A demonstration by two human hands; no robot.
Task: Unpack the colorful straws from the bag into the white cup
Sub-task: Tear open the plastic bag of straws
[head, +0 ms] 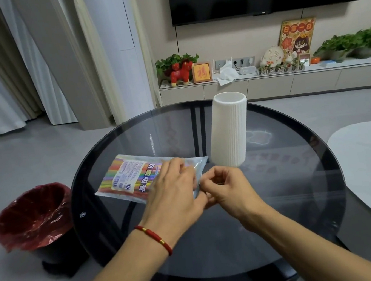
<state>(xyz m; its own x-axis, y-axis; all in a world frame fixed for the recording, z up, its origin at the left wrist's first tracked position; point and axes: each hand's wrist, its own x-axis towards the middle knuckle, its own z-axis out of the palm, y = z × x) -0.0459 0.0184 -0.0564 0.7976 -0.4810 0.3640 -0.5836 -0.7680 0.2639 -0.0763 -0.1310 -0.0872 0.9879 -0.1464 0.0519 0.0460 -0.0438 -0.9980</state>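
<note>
A clear plastic bag (127,174) full of colorful straws lies flat on the round dark glass table (284,176), its printed label facing up. My left hand (173,193) presses down on the bag's right end, fingers spread over it. My right hand (227,188) pinches the bag's right edge between thumb and fingers, close against the left hand. A tall white ribbed cup (228,130) stands upright just behind my right hand. The cup's inside is not visible from here.
A black bin with a red liner (32,218) stands on the floor left of the table. A white tabletop (370,160) juts in at the right. A low cabinet (271,85) with plants and ornaments runs along the far wall under a TV.
</note>
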